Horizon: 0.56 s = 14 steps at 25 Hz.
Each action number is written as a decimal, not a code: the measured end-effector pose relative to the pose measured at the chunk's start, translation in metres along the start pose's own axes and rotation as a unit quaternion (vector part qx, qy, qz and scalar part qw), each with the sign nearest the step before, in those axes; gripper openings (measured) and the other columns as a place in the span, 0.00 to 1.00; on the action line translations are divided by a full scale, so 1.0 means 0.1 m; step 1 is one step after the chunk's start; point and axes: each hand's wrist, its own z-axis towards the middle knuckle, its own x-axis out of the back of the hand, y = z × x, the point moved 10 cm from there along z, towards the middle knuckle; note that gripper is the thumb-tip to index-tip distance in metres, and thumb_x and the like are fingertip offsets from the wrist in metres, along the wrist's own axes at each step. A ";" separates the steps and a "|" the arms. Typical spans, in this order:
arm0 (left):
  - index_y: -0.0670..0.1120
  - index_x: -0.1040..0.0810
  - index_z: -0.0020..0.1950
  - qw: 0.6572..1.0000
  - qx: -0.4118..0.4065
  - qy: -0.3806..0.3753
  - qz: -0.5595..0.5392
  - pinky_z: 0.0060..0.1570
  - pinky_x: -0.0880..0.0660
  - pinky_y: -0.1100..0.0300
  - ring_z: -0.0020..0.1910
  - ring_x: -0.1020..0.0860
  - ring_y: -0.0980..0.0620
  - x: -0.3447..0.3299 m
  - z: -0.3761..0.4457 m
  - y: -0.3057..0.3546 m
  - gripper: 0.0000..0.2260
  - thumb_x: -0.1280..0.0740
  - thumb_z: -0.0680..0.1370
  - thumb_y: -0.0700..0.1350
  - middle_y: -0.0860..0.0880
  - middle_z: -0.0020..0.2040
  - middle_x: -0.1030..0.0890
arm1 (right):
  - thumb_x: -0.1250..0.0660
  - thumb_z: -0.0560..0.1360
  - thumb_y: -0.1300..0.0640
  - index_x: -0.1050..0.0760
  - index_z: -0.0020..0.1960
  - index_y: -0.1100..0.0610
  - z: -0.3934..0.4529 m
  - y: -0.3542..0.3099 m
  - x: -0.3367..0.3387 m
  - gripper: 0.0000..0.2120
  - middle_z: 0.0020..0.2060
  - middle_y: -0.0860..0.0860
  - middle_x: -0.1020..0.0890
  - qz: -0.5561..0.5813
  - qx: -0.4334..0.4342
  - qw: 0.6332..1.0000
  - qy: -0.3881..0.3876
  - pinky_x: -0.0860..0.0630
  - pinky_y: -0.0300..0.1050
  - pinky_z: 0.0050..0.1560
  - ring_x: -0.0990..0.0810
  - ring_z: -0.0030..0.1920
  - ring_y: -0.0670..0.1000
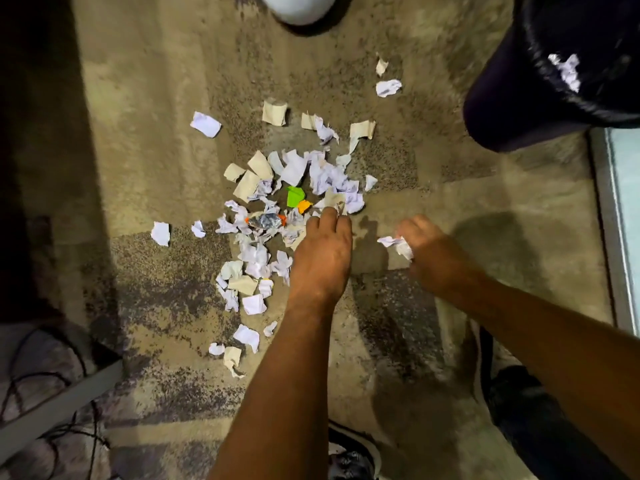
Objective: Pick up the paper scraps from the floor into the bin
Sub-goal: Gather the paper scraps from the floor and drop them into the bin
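Note:
Several white and beige paper scraps (pixel 294 171) lie scattered on the brown carpet, with a green scrap (pixel 295 196), an orange scrap (pixel 304 205) and a foil wrapper (pixel 265 221) among them. My left hand (pixel 323 251) reaches into the pile, fingertips pinching a beige scrap (pixel 334 201) at its right edge. My right hand (pixel 431 251) is to the right of the pile, closed on crumpled white scraps (pixel 396 244). The black bin (pixel 512 98) with a black liner stands at the upper right, with white paper (pixel 568 72) inside.
A white round object (pixel 298 6) sits at the top edge. A grey bar (pixel 59 407) and black cables (pixel 41 382) lie at the lower left. A pale ledge (pixel 620 220) runs down the right side. My shoes (pixel 349 455) show at the bottom.

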 end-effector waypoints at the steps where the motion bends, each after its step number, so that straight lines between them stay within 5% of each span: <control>1: 0.40 0.27 0.60 1.000 -0.012 0.004 0.001 0.35 0.35 0.52 0.54 0.30 0.40 0.16 0.04 0.11 0.15 0.38 0.74 0.31 0.40 0.59 0.28 | 0.37 0.69 0.74 0.25 0.59 0.62 -0.06 0.02 0.20 0.20 0.55 0.59 0.24 0.006 0.001 1.000 0.010 0.26 0.49 0.42 0.22 0.49 0.61; 4: 0.39 0.27 0.57 0.999 -0.046 0.012 0.005 0.36 0.34 0.51 0.52 0.29 0.39 0.58 0.23 0.47 0.13 0.38 0.73 0.31 0.39 0.57 0.28 | 0.36 0.74 0.67 0.26 0.59 0.60 -0.17 0.20 0.79 0.15 0.56 0.57 0.25 0.030 -0.022 0.998 0.050 0.22 0.59 0.48 0.22 0.50 0.60; 7: 0.40 0.28 0.58 0.996 -0.088 0.014 0.025 0.36 0.35 0.51 0.53 0.30 0.40 0.93 0.52 0.91 0.12 0.39 0.75 0.33 0.41 0.58 0.29 | 0.36 0.73 0.69 0.29 0.59 0.55 -0.12 0.51 1.35 0.17 0.58 0.54 0.28 0.045 -0.100 0.991 0.076 0.24 0.57 0.52 0.23 0.54 0.60; 11: 0.41 0.30 0.59 0.979 -0.190 -0.019 0.069 0.37 0.35 0.51 0.52 0.27 0.40 1.22 0.96 1.78 0.14 0.39 0.74 0.33 0.42 0.57 0.30 | 0.37 0.69 0.73 0.30 0.60 0.56 -0.13 1.02 2.26 0.22 0.60 0.56 0.30 0.110 -0.158 0.960 0.203 0.25 0.54 0.54 0.24 0.53 0.61; 14: 0.41 0.29 0.58 0.986 -0.163 -0.017 0.044 0.34 0.33 0.49 0.46 0.24 0.40 1.45 1.34 2.20 0.14 0.37 0.73 0.33 0.43 0.56 0.30 | 0.40 0.69 0.75 0.29 0.63 0.60 -0.15 1.49 2.72 0.24 0.62 0.60 0.30 0.149 -0.200 0.933 0.258 0.29 0.53 0.60 0.26 0.58 0.63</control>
